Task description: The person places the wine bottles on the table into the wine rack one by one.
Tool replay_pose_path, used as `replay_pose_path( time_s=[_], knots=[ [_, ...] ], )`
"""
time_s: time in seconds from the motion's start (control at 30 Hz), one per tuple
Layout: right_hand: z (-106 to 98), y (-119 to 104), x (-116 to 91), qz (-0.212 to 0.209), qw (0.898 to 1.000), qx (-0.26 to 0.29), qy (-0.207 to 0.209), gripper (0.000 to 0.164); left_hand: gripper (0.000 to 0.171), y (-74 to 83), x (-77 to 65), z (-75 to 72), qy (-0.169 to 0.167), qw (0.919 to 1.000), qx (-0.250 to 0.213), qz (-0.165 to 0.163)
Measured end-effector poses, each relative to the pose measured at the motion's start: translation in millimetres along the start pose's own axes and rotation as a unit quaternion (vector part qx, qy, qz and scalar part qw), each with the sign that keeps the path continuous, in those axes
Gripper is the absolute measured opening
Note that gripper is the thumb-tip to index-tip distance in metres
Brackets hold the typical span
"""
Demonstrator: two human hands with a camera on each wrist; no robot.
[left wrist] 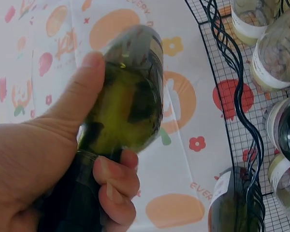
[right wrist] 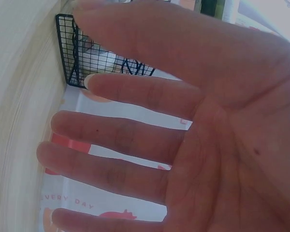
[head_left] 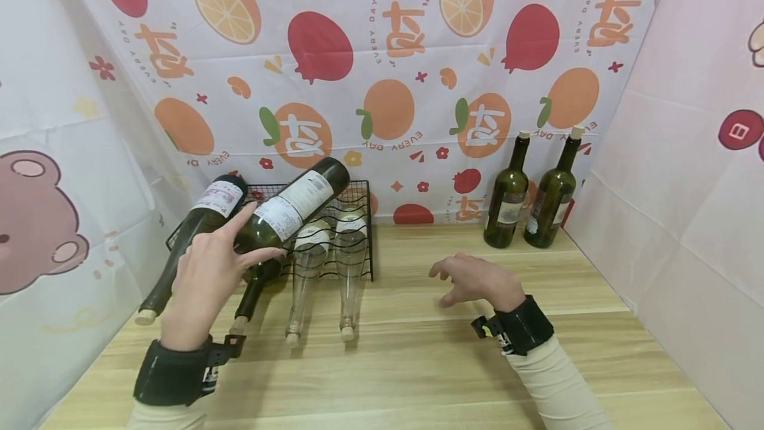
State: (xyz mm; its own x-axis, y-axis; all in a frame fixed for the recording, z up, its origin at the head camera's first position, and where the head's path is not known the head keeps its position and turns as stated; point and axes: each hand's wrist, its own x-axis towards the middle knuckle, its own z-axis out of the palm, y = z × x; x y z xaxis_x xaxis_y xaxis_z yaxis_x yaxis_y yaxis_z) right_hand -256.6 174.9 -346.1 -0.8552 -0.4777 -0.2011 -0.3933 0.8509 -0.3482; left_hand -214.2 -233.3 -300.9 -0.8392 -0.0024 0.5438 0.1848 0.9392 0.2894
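Note:
My left hand (head_left: 205, 267) grips a dark green wine bottle (head_left: 292, 204) around its neck and shoulder. The bottle is tilted, its base up toward the back right, over a black wire rack (head_left: 369, 237); my hand covers its neck. In the left wrist view, thumb and fingers wrap the glass (left wrist: 130, 101). Lying in the rack, corks toward me, are a labelled dark bottle (head_left: 199, 231) on the left, another dark bottle (head_left: 253, 294) partly hidden below the held one, and two clear bottles (head_left: 307, 277) (head_left: 351, 264). My right hand (head_left: 477, 281) hovers over the table, fingers spread, holding nothing.
Two corked green bottles (head_left: 506, 204) (head_left: 552, 201) stand upright at the back right of the wooden table (head_left: 418, 363). A fruit-print cloth (head_left: 388, 171) hangs behind the rack, with pale cloth walls at both sides.

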Motion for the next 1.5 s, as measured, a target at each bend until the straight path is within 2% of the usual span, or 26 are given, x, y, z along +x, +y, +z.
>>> replay_pose_path(
  time_s=[0.23, 0.47, 0.87, 1.2, 1.5],
  knots=[
    [0.2, 0.2, 0.6, -0.009, 1.0, -0.001, 0.002, 0.051, 0.09, -13.8, 0.7, -5.9, 0.007, 0.9992, -0.021, -0.033],
    [0.3, 0.1, 0.9, -0.003, 1.0, -0.003, 0.002, 0.051, 0.085, -24.2, 2.0, -4.8, 0.016, 0.9991, -0.03, -0.024],
    [-0.6, -1.1, 0.9, -0.003, 1.0, 0.004, -0.005, 0.05, 0.083, -33.3, 3.8, 4.2, -0.003, 0.9973, -0.031, -0.066],
    [-0.9, -0.7, 1.2, 0.002, 1.0, 0.001, -0.005, 0.05, 0.076, -39.1, 4.4, 11.7, -0.017, 0.9976, -0.026, -0.063],
    [0.4, 1.5, 2.0, -0.007, 1.0, 0.004, -0.004, 0.049, 0.071, -44.0, 6.3, 18.3, -0.037, 0.996, -0.023, -0.078]
  ],
)
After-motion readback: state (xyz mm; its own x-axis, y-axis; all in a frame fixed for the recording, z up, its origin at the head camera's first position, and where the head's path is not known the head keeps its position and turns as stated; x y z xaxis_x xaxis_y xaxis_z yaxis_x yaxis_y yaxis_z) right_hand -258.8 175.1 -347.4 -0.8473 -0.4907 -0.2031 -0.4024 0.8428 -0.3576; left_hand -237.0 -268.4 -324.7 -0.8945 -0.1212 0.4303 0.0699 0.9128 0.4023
